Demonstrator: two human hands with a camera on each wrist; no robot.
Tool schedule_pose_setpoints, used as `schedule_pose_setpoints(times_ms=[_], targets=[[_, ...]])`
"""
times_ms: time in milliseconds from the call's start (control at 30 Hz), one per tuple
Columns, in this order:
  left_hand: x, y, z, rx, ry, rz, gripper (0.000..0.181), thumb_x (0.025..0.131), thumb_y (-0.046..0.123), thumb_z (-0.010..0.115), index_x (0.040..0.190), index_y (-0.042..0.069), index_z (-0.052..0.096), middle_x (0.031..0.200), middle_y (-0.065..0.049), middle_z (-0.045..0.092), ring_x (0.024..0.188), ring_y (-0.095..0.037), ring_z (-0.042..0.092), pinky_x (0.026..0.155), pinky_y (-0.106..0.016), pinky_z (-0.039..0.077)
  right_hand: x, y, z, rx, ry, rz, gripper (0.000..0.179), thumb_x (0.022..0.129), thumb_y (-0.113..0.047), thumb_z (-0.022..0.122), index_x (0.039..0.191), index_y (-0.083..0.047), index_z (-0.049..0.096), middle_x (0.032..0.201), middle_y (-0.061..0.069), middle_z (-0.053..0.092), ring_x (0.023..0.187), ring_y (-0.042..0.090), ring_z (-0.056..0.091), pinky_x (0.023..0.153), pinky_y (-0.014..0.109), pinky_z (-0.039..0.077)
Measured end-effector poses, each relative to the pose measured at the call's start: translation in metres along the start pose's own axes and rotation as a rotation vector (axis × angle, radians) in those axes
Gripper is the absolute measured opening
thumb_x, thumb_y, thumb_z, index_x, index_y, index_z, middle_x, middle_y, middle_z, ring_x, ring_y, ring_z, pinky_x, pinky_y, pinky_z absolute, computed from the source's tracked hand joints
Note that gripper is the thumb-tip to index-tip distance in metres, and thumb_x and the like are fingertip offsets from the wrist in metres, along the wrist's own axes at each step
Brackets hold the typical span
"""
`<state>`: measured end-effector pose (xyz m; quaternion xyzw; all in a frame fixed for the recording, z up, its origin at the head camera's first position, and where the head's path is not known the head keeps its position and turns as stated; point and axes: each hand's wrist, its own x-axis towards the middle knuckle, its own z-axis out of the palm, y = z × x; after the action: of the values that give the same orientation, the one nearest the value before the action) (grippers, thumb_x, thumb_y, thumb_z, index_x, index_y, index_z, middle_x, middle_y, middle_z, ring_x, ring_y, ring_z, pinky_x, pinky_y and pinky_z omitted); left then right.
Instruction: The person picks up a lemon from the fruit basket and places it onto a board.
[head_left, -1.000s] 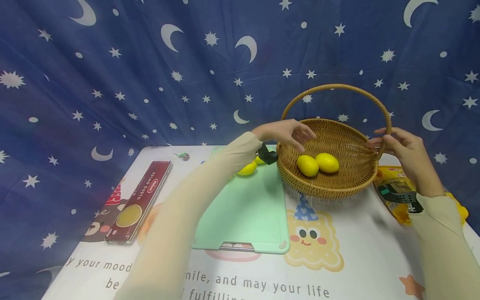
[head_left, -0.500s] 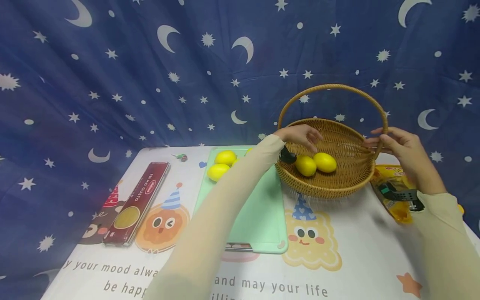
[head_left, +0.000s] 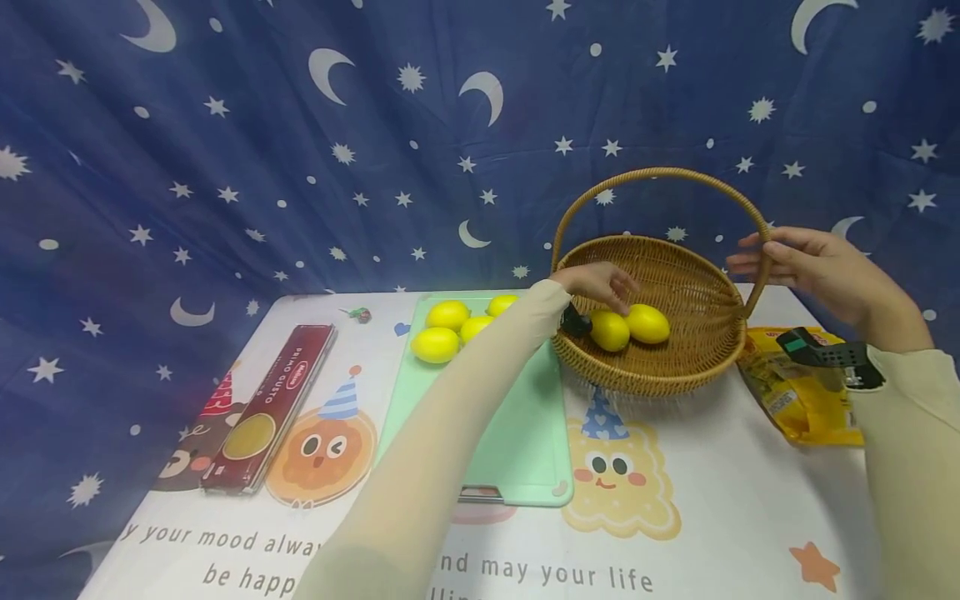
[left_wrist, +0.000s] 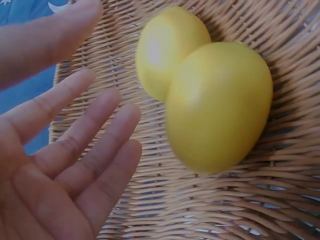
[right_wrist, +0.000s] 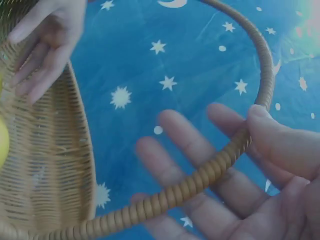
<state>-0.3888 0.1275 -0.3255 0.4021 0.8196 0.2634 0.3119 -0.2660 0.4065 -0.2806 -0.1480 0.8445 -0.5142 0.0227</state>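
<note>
Two lemons (head_left: pixel 648 323) lie side by side in the wicker basket (head_left: pixel 697 367), whose tall handle (head_left: pixel 671 172) arches above it. Inside the basket, my left hand (head_left: pixel 596 282) hovers at the left, its fingers loosely extended and holding nothing. The left wrist view shows a gap between its fingertips and the nearer lemon (left_wrist: pixel 220 107). On the right side, my right hand (head_left: pixel 832 262) has the handle between its thumb and fingers. In the right wrist view the thumb tip overlaps the handle (right_wrist: pixel 185 192), and the fingers are spread behind it, mostly straight.
A green cutting board (head_left: pixel 525 433) holds several more lemons (head_left: pixel 435 345), partly behind my left sleeve. Farther left is a dark red Primo Gusto pasta box (head_left: pixel 270 408), with a small lollipop (head_left: pixel 360 315) behind it. A yellow bag (head_left: pixel 798 392) lies right of the basket.
My left hand has moved rightward and slightly down inside the basket. My right hand has risen along the handle, and its fingers have spread. The two lemons remain in the basket.
</note>
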Motion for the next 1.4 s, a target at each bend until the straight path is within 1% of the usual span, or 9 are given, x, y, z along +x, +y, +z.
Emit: schedule_pose_setpoints(times_ms=[233, 467, 600, 700, 833, 933, 1000, 1233, 1400], targets=[[0.005, -0.007, 0.002, 0.01, -0.019, -0.074, 0.055, 0.09, 0.018, 0.063, 0.141, 0.01, 0.043, 0.144, -0.01, 0.045, 0.133, -0.019, 0.042, 0.104, -0.027, 0.042, 0.001, 0.001, 0.003, 0.345, -0.069, -0.141, 0.032, 0.101, -0.007, 0.036, 0.125, -0.007, 0.058, 0.107, -0.001, 0.072, 0.096, 0.009, 0.069, 0.083, 0.013, 0.05], [0.009, -0.006, 0.002, 0.08, -0.018, -0.198, 0.055, 0.092, 0.017, 0.06, 0.143, 0.017, 0.041, 0.149, 0.002, 0.039, 0.132, -0.013, 0.043, 0.104, -0.025, 0.042, -0.001, 0.006, 0.007, 0.407, -0.091, -0.192, 0.033, 0.101, -0.005, 0.033, 0.124, -0.005, 0.058, 0.107, 0.002, 0.072, 0.098, 0.012, 0.069, 0.083, 0.016, 0.052], [0.001, 0.004, 0.003, 0.124, -0.066, -0.261, 0.053, 0.093, 0.015, 0.057, 0.143, 0.013, 0.04, 0.147, -0.004, 0.04, 0.097, -0.013, 0.056, 0.082, -0.023, 0.048, 0.0, 0.007, 0.009, 0.397, -0.078, -0.195, 0.032, 0.101, -0.005, 0.034, 0.123, -0.005, 0.058, 0.105, 0.002, 0.072, 0.097, 0.012, 0.069, 0.083, 0.016, 0.053], [0.005, 0.0, 0.005, 0.146, -0.119, -0.289, 0.054, 0.093, 0.019, 0.057, 0.144, 0.013, 0.039, 0.143, -0.007, 0.043, 0.08, -0.016, 0.047, 0.071, -0.024, 0.045, 0.001, 0.008, 0.01, 0.397, -0.071, -0.197, 0.032, 0.101, -0.005, 0.034, 0.123, -0.005, 0.058, 0.105, 0.002, 0.073, 0.097, 0.012, 0.069, 0.083, 0.016, 0.053], [0.054, -0.041, 0.004, 0.127, -0.126, -0.336, 0.061, 0.085, 0.027, 0.069, 0.141, 0.023, 0.044, 0.138, 0.002, 0.047, 0.091, -0.01, 0.055, 0.076, -0.021, 0.05, 0.001, 0.007, 0.01, 0.39, -0.049, -0.189, 0.031, 0.101, -0.006, 0.035, 0.122, -0.006, 0.058, 0.104, 0.002, 0.073, 0.095, 0.012, 0.069, 0.082, 0.016, 0.053], [0.093, -0.076, 0.002, 0.089, -0.123, -0.31, 0.067, 0.075, 0.03, 0.08, 0.135, 0.028, 0.051, 0.124, 0.007, 0.055, 0.078, -0.008, 0.058, 0.067, -0.021, 0.053, 0.001, 0.006, 0.01, 0.385, -0.033, -0.183, 0.031, 0.101, -0.007, 0.036, 0.121, -0.006, 0.059, 0.103, 0.001, 0.073, 0.094, 0.011, 0.07, 0.081, 0.016, 0.053], [0.099, -0.082, 0.002, 0.069, -0.134, -0.292, 0.066, 0.073, 0.029, 0.081, 0.133, 0.031, 0.053, 0.116, 0.011, 0.056, 0.066, -0.007, 0.052, 0.062, -0.019, 0.05, 0.001, 0.006, 0.01, 0.386, -0.034, -0.185, 0.031, 0.101, -0.007, 0.036, 0.121, -0.006, 0.059, 0.102, 0.001, 0.073, 0.094, 0.011, 0.07, 0.081, 0.016, 0.053], [-0.007, 0.025, 0.012, 0.162, -0.192, -0.274, 0.056, 0.091, 0.017, 0.06, 0.143, 0.014, 0.04, 0.138, -0.005, 0.046, 0.073, -0.008, 0.046, 0.067, -0.019, 0.045, 0.0, 0.005, 0.011, 0.418, -0.061, -0.216, 0.032, 0.101, -0.005, 0.034, 0.122, -0.005, 0.058, 0.104, 0.003, 0.073, 0.095, 0.013, 0.07, 0.081, 0.017, 0.053], [0.007, 0.028, 0.022, 0.177, -0.228, -0.284, 0.056, 0.09, 0.014, 0.062, 0.142, 0.018, 0.042, 0.148, 0.0, 0.037, 0.112, -0.009, 0.05, 0.086, -0.02, 0.049, 0.0, 0.006, 0.011, 0.424, -0.051, -0.203, 0.031, 0.1, -0.006, 0.035, 0.121, -0.005, 0.059, 0.103, 0.003, 0.073, 0.094, 0.012, 0.07, 0.081, 0.017, 0.053]])
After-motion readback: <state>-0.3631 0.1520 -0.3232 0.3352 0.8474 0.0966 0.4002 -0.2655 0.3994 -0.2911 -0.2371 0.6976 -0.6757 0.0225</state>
